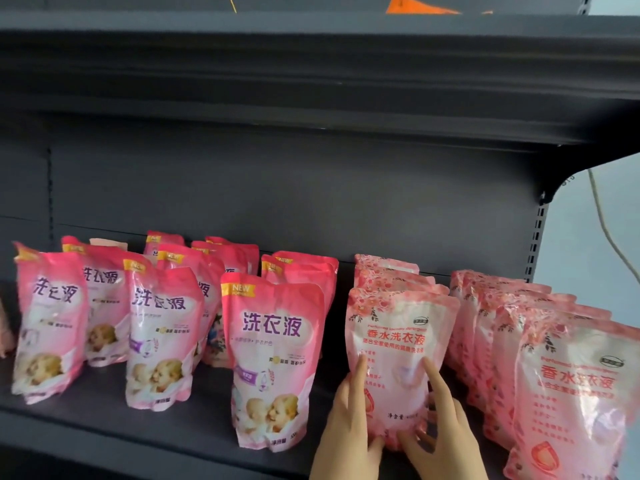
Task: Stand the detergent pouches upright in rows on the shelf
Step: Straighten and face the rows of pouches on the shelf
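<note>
A pale pink floral detergent pouch (398,344) stands upright at the front of a row on the dark shelf (104,424). My left hand (349,420) holds its lower left side, thumb at the bottom edge. My right hand (440,424) holds its lower right side, index finger up the front. Two more floral pouches stand behind it. A row of several floral pouches (571,393) stands to the right. To the left, several brighter pink pouches with baby pictures (273,358) stand upright in loose rows.
The upper shelf (311,81) overhangs close above. The shelf's perforated right upright (536,237) ends the bay, with a cable (606,230) hanging beyond it. Bare shelf floor lies at the front left and between the rows.
</note>
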Motion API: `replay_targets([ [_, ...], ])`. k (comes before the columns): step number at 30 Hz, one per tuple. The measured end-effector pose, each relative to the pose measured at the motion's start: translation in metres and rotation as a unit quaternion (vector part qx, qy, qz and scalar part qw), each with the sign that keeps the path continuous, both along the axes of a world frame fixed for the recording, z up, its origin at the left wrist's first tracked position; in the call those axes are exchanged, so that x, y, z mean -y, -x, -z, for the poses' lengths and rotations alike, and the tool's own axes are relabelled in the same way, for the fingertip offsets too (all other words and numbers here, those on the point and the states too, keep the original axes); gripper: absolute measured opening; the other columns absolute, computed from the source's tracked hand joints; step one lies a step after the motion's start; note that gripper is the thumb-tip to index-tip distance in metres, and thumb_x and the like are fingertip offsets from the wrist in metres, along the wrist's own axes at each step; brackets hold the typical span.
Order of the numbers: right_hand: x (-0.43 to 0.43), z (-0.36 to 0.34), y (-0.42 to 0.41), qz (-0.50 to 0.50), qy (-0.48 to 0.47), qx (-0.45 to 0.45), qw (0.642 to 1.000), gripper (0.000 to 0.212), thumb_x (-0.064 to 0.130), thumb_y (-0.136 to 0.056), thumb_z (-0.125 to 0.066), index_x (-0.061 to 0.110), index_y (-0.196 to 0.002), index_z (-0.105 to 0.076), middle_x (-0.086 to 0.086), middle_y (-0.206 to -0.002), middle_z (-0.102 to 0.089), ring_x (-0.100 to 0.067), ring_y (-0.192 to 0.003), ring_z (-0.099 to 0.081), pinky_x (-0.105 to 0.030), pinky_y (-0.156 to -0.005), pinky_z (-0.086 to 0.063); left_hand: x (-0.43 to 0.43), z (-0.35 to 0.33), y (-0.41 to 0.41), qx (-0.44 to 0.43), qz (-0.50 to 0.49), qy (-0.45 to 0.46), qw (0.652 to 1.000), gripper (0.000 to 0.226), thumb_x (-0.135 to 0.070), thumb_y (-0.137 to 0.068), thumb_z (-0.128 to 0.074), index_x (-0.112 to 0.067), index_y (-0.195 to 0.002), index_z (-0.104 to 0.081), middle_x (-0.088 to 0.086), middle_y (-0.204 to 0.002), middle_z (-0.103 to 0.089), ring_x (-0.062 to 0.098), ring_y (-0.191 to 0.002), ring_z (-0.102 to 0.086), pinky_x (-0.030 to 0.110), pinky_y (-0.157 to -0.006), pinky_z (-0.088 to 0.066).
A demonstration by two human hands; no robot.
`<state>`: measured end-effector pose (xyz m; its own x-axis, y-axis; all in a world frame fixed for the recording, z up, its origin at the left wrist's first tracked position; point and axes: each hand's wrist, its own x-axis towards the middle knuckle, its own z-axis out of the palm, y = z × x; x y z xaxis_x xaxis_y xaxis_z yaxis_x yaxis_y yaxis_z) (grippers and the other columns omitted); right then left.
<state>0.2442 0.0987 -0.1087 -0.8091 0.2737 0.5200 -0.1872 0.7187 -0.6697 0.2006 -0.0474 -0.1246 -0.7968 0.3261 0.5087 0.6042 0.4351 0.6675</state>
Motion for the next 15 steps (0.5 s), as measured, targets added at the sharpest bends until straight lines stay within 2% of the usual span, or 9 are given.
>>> replay_targets([
  [4, 0.001, -0.001, -0.003, 0.002, 0.002, -0.001, 1.000, 0.114, 0.003, -0.058, -0.085, 0.048, -0.136, -0.017, 0.004, -0.096, -0.051, -0.008, -0.085, -0.054, -0.019, -0.072, -0.044, 0.000, -0.006, -0.001, -0.016, -0.008, 0.050, 0.999, 0.112, -0.028, -0.087, -0.065, -0.035, -0.132, 0.038, -0.013, -0.157, -0.008, 0.001, -0.141, -0.023, 0.014, -0.109, -0.020],
  [6, -0.001, 0.000, -0.003, 0.014, -0.012, -0.007, 1.000, 0.114, 0.002, -0.052, -0.088, 0.045, -0.135, -0.022, 0.001, -0.092, -0.052, -0.013, -0.082, -0.053, -0.024, -0.074, -0.043, 0.003, -0.008, -0.002, -0.015, -0.002, 0.070, 0.997, 0.111, -0.031, -0.088, -0.064, -0.034, -0.130, 0.039, -0.013, -0.158, -0.007, 0.001, -0.141, -0.022, 0.010, -0.108, -0.016],
  [8, -0.001, 0.002, -0.003, 0.015, -0.020, -0.008, 1.000, 0.111, 0.000, -0.050, -0.087, 0.043, -0.135, -0.028, 0.000, -0.090, -0.053, -0.017, -0.081, -0.054, -0.032, -0.076, -0.049, 0.005, -0.009, -0.003, -0.007, 0.007, 0.087, 0.996, 0.109, -0.032, -0.089, -0.062, -0.033, -0.131, 0.039, -0.012, -0.159, -0.004, 0.002, -0.141, -0.023, 0.006, -0.102, -0.013],
  [11, -0.001, -0.004, -0.008, 0.003, -0.009, 0.011, 1.000, 0.087, 0.007, -0.060, -0.084, 0.044, -0.123, -0.037, 0.004, -0.095, -0.056, -0.019, -0.085, -0.061, -0.040, -0.078, -0.055, 0.011, -0.015, -0.008, -0.010, 0.008, 0.116, 0.993, 0.102, -0.033, -0.091, -0.059, -0.046, -0.136, 0.032, -0.010, -0.159, -0.010, 0.005, -0.135, -0.035, 0.009, -0.101, -0.024],
  [13, -0.005, -0.011, -0.013, 0.009, -0.046, 0.019, 0.999, 0.068, 0.018, -0.066, -0.080, 0.048, -0.108, -0.036, 0.015, -0.091, -0.057, -0.007, -0.077, -0.064, -0.031, -0.070, -0.056, 0.016, -0.023, -0.012, -0.020, 0.013, 0.164, 0.986, 0.093, -0.033, -0.091, -0.056, -0.054, -0.139, 0.021, -0.003, -0.155, -0.024, 0.012, -0.121, -0.051, 0.020, -0.095, -0.041],
  [15, -0.011, -0.022, -0.019, 0.016, -0.110, 0.018, 0.994, 0.052, 0.029, -0.072, -0.076, 0.051, -0.099, -0.037, 0.020, -0.081, -0.058, 0.002, -0.067, -0.064, -0.018, -0.062, -0.052, 0.023, -0.035, -0.018, -0.038, 0.016, 0.231, 0.972, 0.083, -0.034, -0.093, -0.052, -0.050, -0.141, 0.015, 0.008, -0.139, -0.044, 0.021, -0.098, -0.061, 0.029, -0.075, -0.048],
])
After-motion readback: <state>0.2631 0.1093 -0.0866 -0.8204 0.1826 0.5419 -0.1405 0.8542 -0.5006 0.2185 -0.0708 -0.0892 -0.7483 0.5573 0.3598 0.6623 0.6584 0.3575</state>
